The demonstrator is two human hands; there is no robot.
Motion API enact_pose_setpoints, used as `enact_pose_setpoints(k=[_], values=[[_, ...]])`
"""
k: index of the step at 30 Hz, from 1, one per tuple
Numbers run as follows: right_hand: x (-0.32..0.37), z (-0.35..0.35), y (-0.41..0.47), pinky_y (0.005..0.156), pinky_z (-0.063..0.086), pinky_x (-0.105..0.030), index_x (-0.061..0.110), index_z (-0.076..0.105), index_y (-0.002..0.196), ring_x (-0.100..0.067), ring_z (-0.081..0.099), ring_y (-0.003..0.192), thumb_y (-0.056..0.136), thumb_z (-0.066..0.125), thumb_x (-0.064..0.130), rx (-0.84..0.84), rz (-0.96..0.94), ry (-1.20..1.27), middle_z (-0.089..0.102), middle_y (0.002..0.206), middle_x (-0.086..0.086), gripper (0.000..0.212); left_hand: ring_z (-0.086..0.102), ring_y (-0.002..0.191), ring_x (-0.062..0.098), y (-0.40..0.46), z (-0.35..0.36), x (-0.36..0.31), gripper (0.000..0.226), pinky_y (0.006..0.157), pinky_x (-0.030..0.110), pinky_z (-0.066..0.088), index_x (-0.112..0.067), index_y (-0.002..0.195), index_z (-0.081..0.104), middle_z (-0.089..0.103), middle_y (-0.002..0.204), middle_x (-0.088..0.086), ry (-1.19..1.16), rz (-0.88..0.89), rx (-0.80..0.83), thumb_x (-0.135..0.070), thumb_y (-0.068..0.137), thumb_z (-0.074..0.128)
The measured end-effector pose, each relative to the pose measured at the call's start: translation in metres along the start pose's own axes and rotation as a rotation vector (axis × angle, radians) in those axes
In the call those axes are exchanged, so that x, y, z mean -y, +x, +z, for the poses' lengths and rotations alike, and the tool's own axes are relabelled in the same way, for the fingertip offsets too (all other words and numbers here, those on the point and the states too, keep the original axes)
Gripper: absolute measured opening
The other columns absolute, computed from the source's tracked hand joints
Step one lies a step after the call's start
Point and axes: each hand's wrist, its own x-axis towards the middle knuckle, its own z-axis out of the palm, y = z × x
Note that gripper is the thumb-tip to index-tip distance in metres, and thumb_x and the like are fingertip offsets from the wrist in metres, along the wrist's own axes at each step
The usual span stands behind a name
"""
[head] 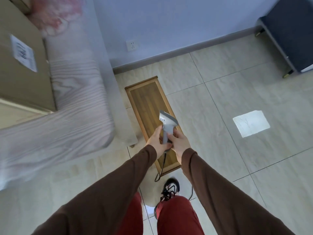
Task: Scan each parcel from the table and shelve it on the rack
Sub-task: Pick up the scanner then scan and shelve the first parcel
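Both hands meet at mid-frame on the handle of a grey handheld scanner (pixel 166 127): the left hand (pixel 156 141) curls its fingers (pixel 165 146) round the lower grip, the right hand (pixel 179 143) presses fingers against the opposite side, its head tipped toward the top of the frame. A dark cord (pixel 162 167) trails down past a shoe. Beneath lies a long wooden tray (pixel 145 97) on the tiled floor. The labelled cardboard parcel (pixel 22 68) sits at the upper left on the cloth-draped table (pixel 76 102), well apart from the scanner, up and left of the fingers; the left hand is nearer. No rack is clearly visible.
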Motion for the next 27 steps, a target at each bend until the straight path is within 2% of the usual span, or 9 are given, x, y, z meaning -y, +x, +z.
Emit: enact_pose_setpoints(k=[3, 6, 13, 16, 19, 21, 23, 25, 27], values=[[0.03, -0.009, -0.064, 0.099, 0.057, -0.045, 0.018, 0.064, 0.133, -0.028, 0.069, 0.114, 0.105, 0.054, 0.016, 0.039, -0.009, 0.087, 0.073, 0.122, -0.009, 0.03, 0.064, 0.114, 0.026, -0.059, -0.003, -0.038, 0.101, 0.097, 0.042, 0.059, -0.032, 0.162, 0.015, 0.052, 0.146, 0.009, -0.055, 0.005, 0.025, -0.013, 0.085, 0.078], [0.06, -0.015, -0.128, 0.085, 0.057, -0.036, 0.017, 0.064, 0.135, -0.029, 0.07, 0.115, 0.103, 0.057, 0.015, 0.096, -0.018, 0.142, 0.073, 0.122, -0.012, 0.033, 0.06, 0.122, 0.026, -0.119, -0.011, -0.078, 0.099, 0.102, 0.042, 0.055, -0.029, 0.162, 0.015, 0.052, 0.147, 0.009, -0.066, 0.049, 0.022, -0.012, 0.086, 0.076], [0.126, 0.003, -0.239, 0.075, 0.062, -0.036, 0.013, 0.068, 0.13, -0.03, 0.075, 0.106, 0.083, 0.076, 0.034, 0.229, -0.041, 0.207, 0.075, 0.117, -0.017, 0.052, 0.058, 0.127, 0.026, -0.233, -0.06, -0.15, 0.097, 0.107, 0.045, 0.051, -0.029, 0.162, 0.017, 0.053, 0.147, 0.009, -0.039, 0.223, -0.006, -0.018, 0.085, 0.074], [0.154, 0.043, -0.274, 0.074, 0.062, -0.039, 0.015, 0.07, 0.126, -0.032, 0.075, 0.105, 0.075, 0.082, 0.04, 0.263, -0.112, 0.188, 0.075, 0.117, -0.018, 0.058, 0.061, 0.117, 0.015, -0.269, -0.105, -0.162, 0.093, 0.102, 0.031, 0.053, -0.038, 0.161, 0.018, 0.06, 0.135, -0.001, -0.048, 0.309, -0.095, -0.024, 0.087, 0.073], [0.179, 0.095, -0.298, 0.076, 0.063, -0.045, 0.019, 0.076, 0.119, -0.037, 0.074, 0.106, 0.068, 0.087, 0.046, 0.284, -0.218, 0.212, 0.074, 0.118, -0.021, 0.059, 0.063, 0.101, 0.007, -0.299, -0.163, -0.162, 0.086, 0.088, 0.017, 0.055, -0.043, 0.157, 0.023, 0.064, 0.115, -0.008, -0.114, 0.388, -0.17, -0.027, 0.089, 0.073], [0.192, 0.13, -0.308, 0.084, 0.062, -0.056, 0.015, 0.075, 0.12, -0.045, 0.07, 0.111, 0.079, 0.082, 0.04, 0.283, -0.248, 0.24, 0.071, 0.121, -0.025, 0.048, 0.063, 0.097, 0.006, -0.316, -0.209, -0.157, 0.079, 0.084, 0.016, 0.053, -0.042, 0.154, 0.03, 0.063, 0.108, -0.008, -0.166, 0.409, -0.268, -0.029, 0.089, 0.074], [0.203, 0.164, -0.313, 0.089, 0.057, -0.062, 0.005, 0.069, 0.126, -0.048, 0.066, 0.113, 0.089, 0.078, 0.03, 0.259, -0.258, 0.226, 0.066, 0.117, -0.027, 0.046, 0.064, 0.098, 0.011, -0.332, -0.259, -0.147, 0.07, 0.089, 0.022, 0.052, -0.035, 0.15, 0.038, 0.063, 0.107, -0.007, -0.195, 0.43, -0.4, -0.029, 0.09, 0.075], [0.211, 0.196, -0.315, 0.091, 0.056, -0.055, 0.004, 0.071, 0.125, -0.036, 0.065, 0.104, 0.088, 0.079, 0.024, 0.236, -0.285, 0.191, 0.067, 0.103, -0.015, 0.043, 0.064, 0.101, 0.013, -0.343, -0.31, -0.133, 0.068, 0.092, 0.024, 0.051, -0.026, 0.15, 0.042, 0.063, 0.109, -0.006, -0.204, 0.435, -0.529, -0.028, 0.09, 0.076], [0.216, 0.224, -0.315, 0.084, 0.056, -0.04, 0.013, 0.073, 0.123, -0.019, 0.064, 0.093, 0.089, 0.078, 0.019, 0.236, -0.332, 0.188, 0.069, 0.098, -0.002, 0.035, 0.062, 0.107, 0.017, -0.349, -0.358, -0.116, 0.066, 0.097, 0.031, 0.052, -0.02, 0.148, 0.046, 0.062, 0.116, -0.001, -0.173, 0.415, -0.683, -0.027, 0.09, 0.076]])
